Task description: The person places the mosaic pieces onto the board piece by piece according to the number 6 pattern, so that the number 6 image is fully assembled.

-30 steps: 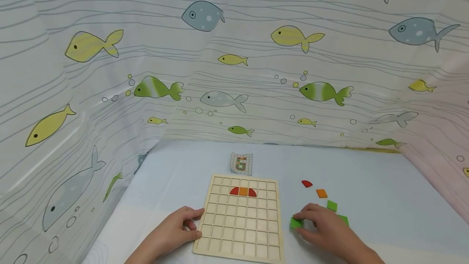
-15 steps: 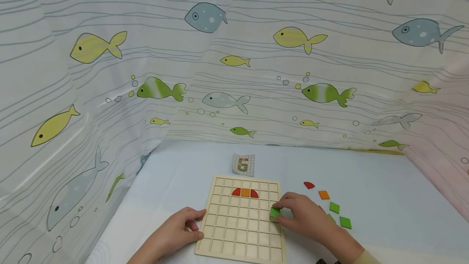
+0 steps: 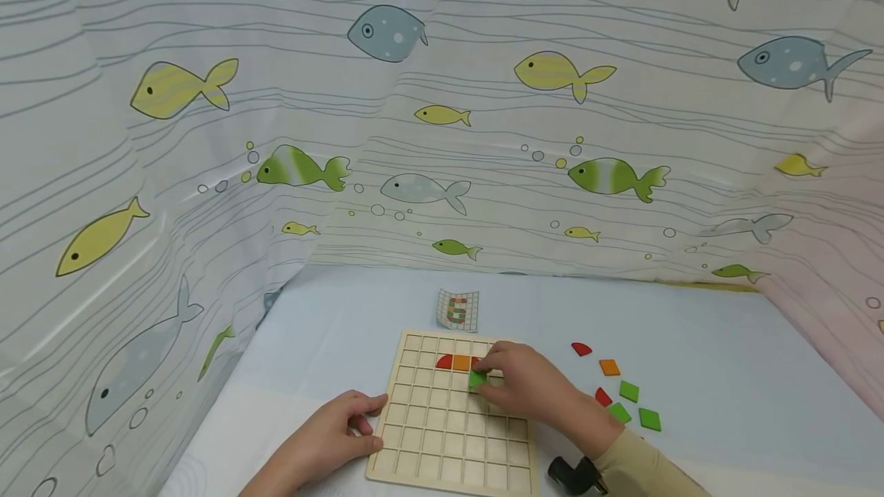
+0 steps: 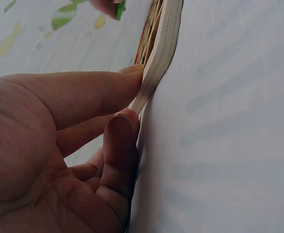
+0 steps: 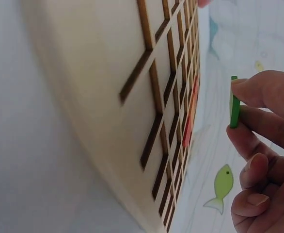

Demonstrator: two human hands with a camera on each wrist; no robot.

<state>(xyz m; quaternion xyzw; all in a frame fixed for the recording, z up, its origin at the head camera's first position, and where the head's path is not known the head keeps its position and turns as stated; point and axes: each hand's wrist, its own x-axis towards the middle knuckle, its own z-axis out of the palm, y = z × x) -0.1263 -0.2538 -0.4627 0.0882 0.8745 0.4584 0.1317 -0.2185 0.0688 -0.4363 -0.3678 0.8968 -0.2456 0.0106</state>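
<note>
A square wooden grid board (image 3: 435, 420) lies on the table, with an orange tile (image 3: 461, 363) between two red quarter-circle tiles (image 3: 443, 362) in an upper row. My left hand (image 3: 338, 428) holds the board's left edge, its fingertips against the rim (image 4: 156, 68). Between thumb and fingers of my right hand (image 3: 525, 382) is a green square tile (image 5: 234, 104), pinched by its edges. It hangs above the board's surface, just below the right red tile in the head view. That hand partly covers the red tile and the board's right side.
A small printed pattern card (image 3: 457, 310) lies beyond the board. To the right are loose tiles: a red one (image 3: 582, 348), an orange one (image 3: 609, 367) and several green ones (image 3: 650, 419). A black device (image 3: 576, 474) sits at the right wrist. Fish-printed cloth (image 3: 442, 136) surrounds the table.
My right hand has carried the green tile leftward from the loose tiles, across the board's right edge to below the red tile. My left hand stays at the board's edge.
</note>
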